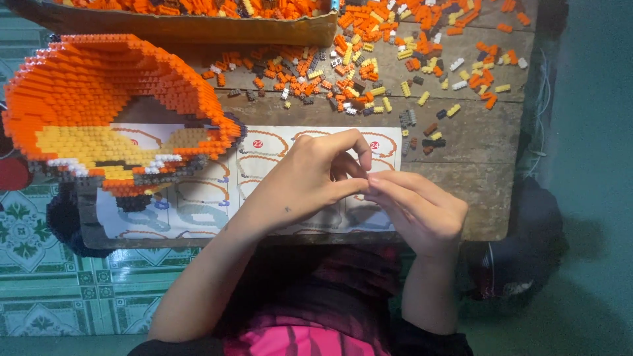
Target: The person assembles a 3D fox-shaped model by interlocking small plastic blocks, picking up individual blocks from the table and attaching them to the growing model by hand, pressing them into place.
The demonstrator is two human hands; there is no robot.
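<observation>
Above the instruction sheet (264,158), we bring both hands together.
Our left hand (310,181) and right hand (422,207) meet fingertip to fingertip, pinching something too small to make out. Loose small bricks (369,72) lie scattered on the wooden surface (481,165), beside the orange brick model (112,112).

Both hands raised together, left hand (310,181) fingers curled, right hand (422,211) fingertips pinched against left's, forearms angled inward
</observation>
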